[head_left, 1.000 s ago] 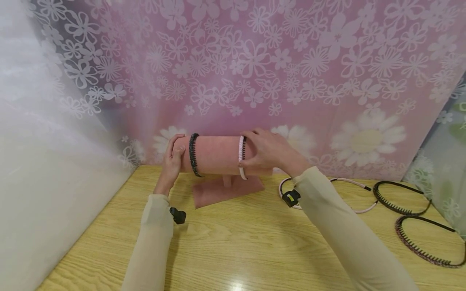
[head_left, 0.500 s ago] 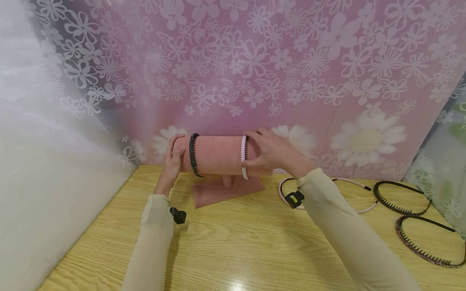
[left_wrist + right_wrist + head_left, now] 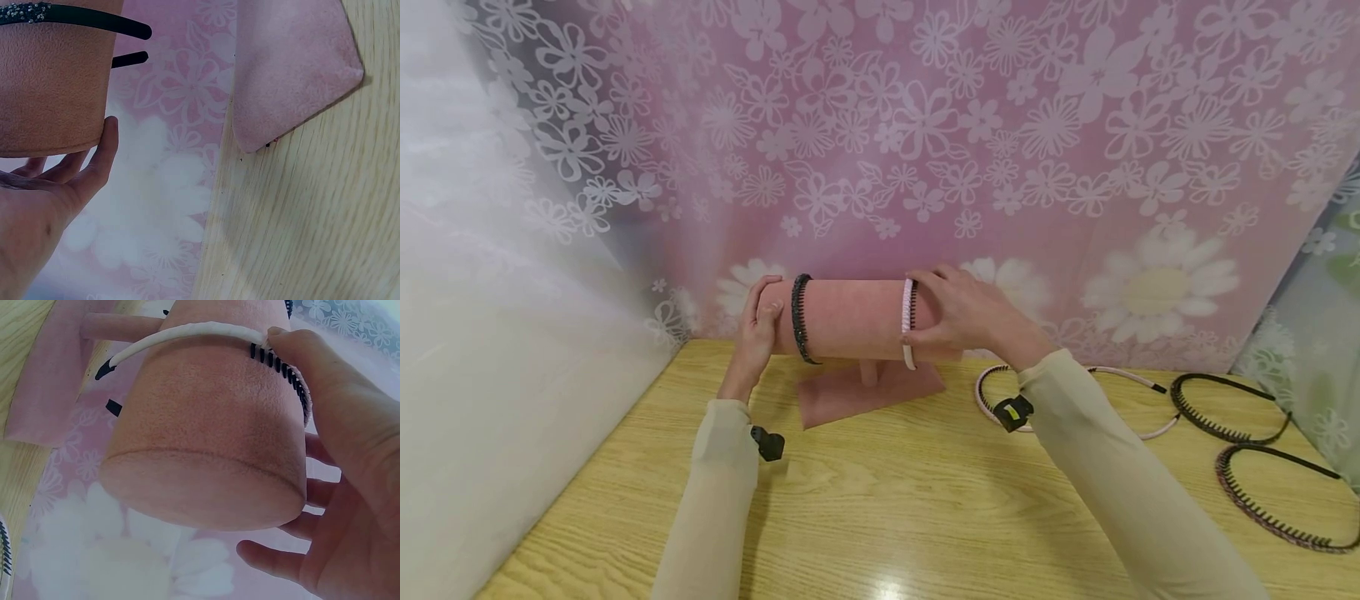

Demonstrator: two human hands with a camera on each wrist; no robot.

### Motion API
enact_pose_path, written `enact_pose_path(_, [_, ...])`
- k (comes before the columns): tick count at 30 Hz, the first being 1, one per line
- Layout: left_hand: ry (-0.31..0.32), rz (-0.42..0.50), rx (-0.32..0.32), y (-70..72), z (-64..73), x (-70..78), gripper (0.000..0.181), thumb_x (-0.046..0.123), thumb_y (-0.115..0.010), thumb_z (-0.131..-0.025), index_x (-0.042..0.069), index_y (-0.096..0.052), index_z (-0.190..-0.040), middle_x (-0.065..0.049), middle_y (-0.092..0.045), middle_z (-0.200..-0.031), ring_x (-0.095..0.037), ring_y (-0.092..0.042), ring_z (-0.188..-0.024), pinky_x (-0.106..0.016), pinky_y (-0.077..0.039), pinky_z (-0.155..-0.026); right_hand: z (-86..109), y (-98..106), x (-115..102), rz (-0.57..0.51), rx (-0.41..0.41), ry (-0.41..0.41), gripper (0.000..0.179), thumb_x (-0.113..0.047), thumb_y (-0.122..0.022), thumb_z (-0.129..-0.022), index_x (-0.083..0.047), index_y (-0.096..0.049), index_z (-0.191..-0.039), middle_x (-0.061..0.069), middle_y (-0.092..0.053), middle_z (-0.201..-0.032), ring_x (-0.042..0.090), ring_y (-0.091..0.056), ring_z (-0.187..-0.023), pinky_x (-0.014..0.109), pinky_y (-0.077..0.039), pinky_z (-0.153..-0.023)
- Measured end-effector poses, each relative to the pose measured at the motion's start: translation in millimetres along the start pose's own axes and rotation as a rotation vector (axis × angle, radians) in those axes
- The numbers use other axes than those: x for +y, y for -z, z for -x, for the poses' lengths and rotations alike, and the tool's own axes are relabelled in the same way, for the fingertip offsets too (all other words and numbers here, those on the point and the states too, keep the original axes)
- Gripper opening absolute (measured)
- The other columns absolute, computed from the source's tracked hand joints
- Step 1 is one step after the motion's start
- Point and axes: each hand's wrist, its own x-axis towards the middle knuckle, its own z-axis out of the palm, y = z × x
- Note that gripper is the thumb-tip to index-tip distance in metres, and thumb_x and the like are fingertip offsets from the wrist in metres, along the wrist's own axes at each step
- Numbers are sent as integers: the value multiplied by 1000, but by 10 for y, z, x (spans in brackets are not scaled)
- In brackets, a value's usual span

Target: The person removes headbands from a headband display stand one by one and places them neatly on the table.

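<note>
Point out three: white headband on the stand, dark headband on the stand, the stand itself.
White headband (image 3: 200, 329): right wrist view, on its smooth white outer band.
Dark headband (image 3: 797, 321): head view, front of the band.
Stand (image 3: 853, 319): head view, bare roll between the headbands.

– What is the pink roll (image 3: 206, 412) covered in?
– A matt, suede-like cloth with a short, slightly rough nap, seamed at the end. The base (image 3: 294, 75) wears the same soft fabric.
– And the white headband (image 3: 908, 329)?
– Smooth at its end, textured along the top, with black plastic teeth.
– The dark headband (image 3: 799, 321)?
– Sleek black plastic tips, and a gritty, sparkling crust of tiny stones.
– The mottled headband (image 3: 1247, 508)?
– Rough-faced, but too small to tell whether that's cloth or beads.
– The table (image 3: 880, 492)?
– Pale wood grain, glossy enough to throw back a bright spot.
– Sleeves (image 3: 715, 492)?
– Plain matt cloth.
</note>
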Motion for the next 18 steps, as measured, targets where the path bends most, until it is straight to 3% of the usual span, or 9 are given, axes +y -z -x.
enact_pose_path(18, [-13,2,1,-1,-2,-19,40,32,-44,-99,25,-42,-139,-5,-47,-136,-19,-52,-106,-37,-40,-93,75,9,104,-9,0,-32,93,-65,-69,-69,-24,-36,-145,10,-42,-142,31,-44,-125,54,-44,-92])
